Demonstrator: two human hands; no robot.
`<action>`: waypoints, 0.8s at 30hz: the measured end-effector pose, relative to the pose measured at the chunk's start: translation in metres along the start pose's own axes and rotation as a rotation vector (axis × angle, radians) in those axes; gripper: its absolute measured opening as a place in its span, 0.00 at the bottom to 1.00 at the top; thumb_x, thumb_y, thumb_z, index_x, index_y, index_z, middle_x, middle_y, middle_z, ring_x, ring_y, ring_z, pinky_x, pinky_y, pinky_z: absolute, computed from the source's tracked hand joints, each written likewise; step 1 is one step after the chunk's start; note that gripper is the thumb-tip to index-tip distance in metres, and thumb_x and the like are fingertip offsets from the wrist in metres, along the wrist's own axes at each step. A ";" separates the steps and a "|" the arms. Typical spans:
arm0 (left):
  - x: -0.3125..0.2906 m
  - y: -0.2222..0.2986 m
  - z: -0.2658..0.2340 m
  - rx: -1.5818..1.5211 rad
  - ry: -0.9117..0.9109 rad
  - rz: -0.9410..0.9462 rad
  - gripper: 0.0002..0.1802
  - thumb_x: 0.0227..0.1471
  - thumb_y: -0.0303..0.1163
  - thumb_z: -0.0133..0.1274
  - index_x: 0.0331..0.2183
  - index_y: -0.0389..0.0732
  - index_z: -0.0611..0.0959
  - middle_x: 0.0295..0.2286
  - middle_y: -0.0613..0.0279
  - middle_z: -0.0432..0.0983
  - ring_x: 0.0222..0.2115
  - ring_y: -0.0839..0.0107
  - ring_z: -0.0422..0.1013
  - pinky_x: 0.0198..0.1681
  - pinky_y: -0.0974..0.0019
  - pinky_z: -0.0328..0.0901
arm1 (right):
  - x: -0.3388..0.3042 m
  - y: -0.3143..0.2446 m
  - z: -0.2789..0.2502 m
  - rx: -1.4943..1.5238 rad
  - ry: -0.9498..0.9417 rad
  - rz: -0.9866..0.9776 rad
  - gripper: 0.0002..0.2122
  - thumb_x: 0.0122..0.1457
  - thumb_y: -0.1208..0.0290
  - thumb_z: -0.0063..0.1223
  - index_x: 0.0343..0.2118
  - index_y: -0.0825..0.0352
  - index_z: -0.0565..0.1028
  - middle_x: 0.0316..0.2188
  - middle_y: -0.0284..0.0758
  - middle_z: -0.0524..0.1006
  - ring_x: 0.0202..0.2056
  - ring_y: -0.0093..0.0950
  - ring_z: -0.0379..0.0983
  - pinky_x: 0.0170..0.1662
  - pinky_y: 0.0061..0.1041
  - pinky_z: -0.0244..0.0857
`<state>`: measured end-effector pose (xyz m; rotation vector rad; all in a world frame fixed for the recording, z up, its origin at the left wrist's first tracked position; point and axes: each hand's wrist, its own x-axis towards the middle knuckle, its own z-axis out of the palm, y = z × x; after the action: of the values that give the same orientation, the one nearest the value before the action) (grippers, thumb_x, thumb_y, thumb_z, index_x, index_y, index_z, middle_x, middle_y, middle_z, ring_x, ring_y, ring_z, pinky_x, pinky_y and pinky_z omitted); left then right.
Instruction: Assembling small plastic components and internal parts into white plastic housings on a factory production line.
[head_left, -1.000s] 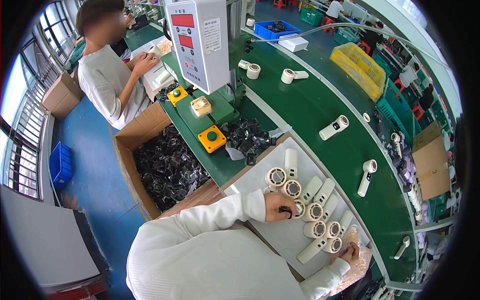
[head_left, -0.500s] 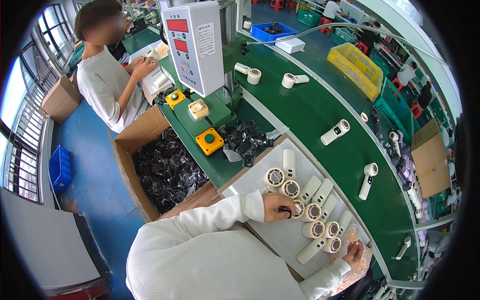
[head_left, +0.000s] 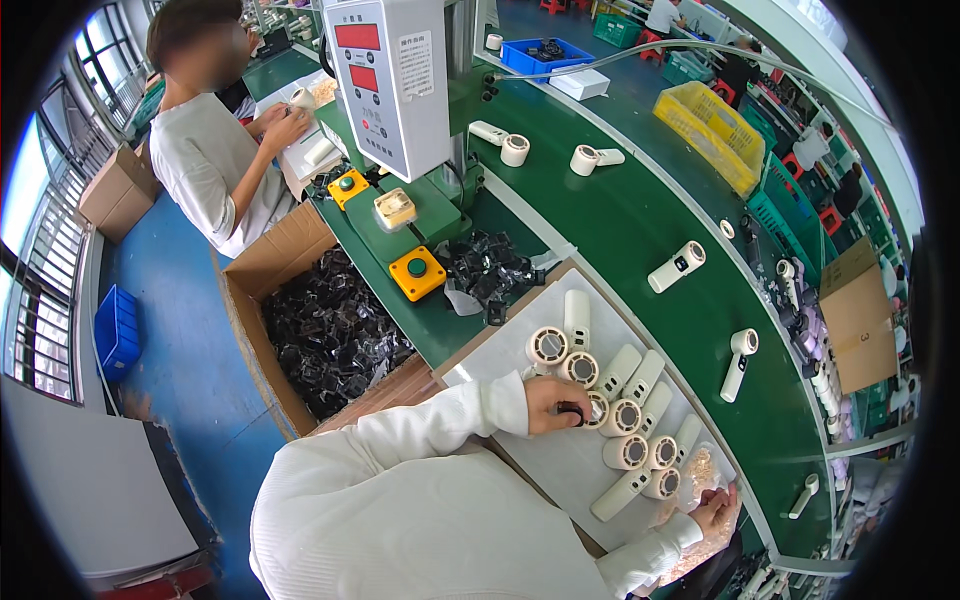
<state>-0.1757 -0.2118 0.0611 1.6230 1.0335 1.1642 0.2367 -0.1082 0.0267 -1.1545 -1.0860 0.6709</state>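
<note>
The left hand (head_left: 556, 403) rested near the middle of the white work board (head_left: 560, 470), its fingers curled together and pinching a small dark ring-shaped part (head_left: 572, 408) just beside one of the cream handheld fans (head_left: 598, 408). The fans lay in a close row running from the board's far corner toward its near right edge, heads touching or nearly so. The right hand (head_left: 712, 508) sat at the near right corner of the board, beside a clear bag of small pale pieces (head_left: 700, 468); whether its fingers were spread or closed could not be told, since the hand was half cut off by the sleeve and the bag. The likeliest trouble looked to be the dark part slipping from so light a pinch and dropping among the crowded fan heads, where it would be hard to fish out. A push from the wrist could also have nudged the neighbouring fans out of line, as they were packed tight. The last fans lay close to the board's near edge, so a knock from the right sleeve might have tipped one off. The pile of black parts (head_left: 490, 270) at the far corner could have spilled onto the board.
</note>
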 end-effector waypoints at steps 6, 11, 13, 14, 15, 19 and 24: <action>0.008 0.016 0.004 -0.104 0.201 0.188 0.10 0.47 0.20 0.49 0.34 0.41 0.78 0.31 0.63 0.73 0.29 0.70 0.66 0.33 0.71 0.62 | -0.065 -0.135 0.155 0.238 -0.150 -0.077 0.06 0.61 0.75 0.44 0.40 0.65 0.69 0.27 0.32 0.72 0.27 0.21 0.67 0.35 0.18 0.64; -0.002 0.041 -0.016 0.075 0.566 0.301 0.09 0.47 0.19 0.50 0.34 0.40 0.78 0.31 0.61 0.72 0.30 0.70 0.65 0.35 0.71 0.62 | -0.130 -0.162 0.223 0.265 -0.607 0.013 0.02 0.61 0.76 0.41 0.35 0.67 0.67 0.27 0.36 0.73 0.27 0.25 0.69 0.36 0.19 0.65; -0.009 0.044 -0.023 0.256 0.778 0.311 0.09 0.47 0.19 0.51 0.33 0.39 0.78 0.31 0.61 0.71 0.30 0.71 0.65 0.36 0.72 0.62 | -0.141 -0.152 0.235 0.309 -0.717 0.005 0.02 0.62 0.75 0.41 0.35 0.66 0.66 0.33 0.39 0.73 0.32 0.27 0.70 0.41 0.23 0.64; -0.015 0.044 -0.025 0.260 0.800 0.303 0.09 0.47 0.19 0.51 0.33 0.39 0.78 0.31 0.61 0.71 0.30 0.71 0.65 0.36 0.72 0.62 | -0.146 -0.150 0.243 0.309 -0.741 0.008 0.02 0.62 0.75 0.41 0.35 0.66 0.66 0.33 0.39 0.73 0.32 0.27 0.70 0.41 0.23 0.64; -0.021 0.043 -0.027 0.128 0.830 0.271 0.08 0.47 0.20 0.52 0.33 0.39 0.78 0.31 0.61 0.71 0.30 0.71 0.65 0.36 0.72 0.62 | -0.152 -0.149 0.254 0.315 -0.764 -0.046 0.03 0.62 0.74 0.42 0.35 0.66 0.66 0.35 0.40 0.73 0.34 0.28 0.69 0.43 0.23 0.63; -0.042 0.041 -0.036 -0.274 0.886 0.189 0.06 0.47 0.20 0.53 0.32 0.38 0.78 0.30 0.62 0.71 0.31 0.72 0.65 0.37 0.73 0.62 | -0.177 -0.148 0.285 0.337 -0.810 -0.214 0.04 0.61 0.71 0.43 0.34 0.65 0.66 0.42 0.42 0.70 0.41 0.31 0.67 0.49 0.26 0.60; -0.070 0.027 -0.045 -0.181 0.877 0.162 0.07 0.50 0.21 0.52 0.34 0.38 0.78 0.34 0.60 0.70 0.33 0.72 0.66 0.40 0.72 0.61 | -0.202 -0.140 0.303 0.323 -1.074 -0.191 0.03 0.60 0.74 0.43 0.36 0.66 0.66 0.44 0.41 0.70 0.42 0.29 0.65 0.47 0.24 0.61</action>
<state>-0.2310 -0.2779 0.0774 1.0486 1.2731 2.1029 -0.1317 -0.2124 0.1014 -0.3403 -1.8508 1.3136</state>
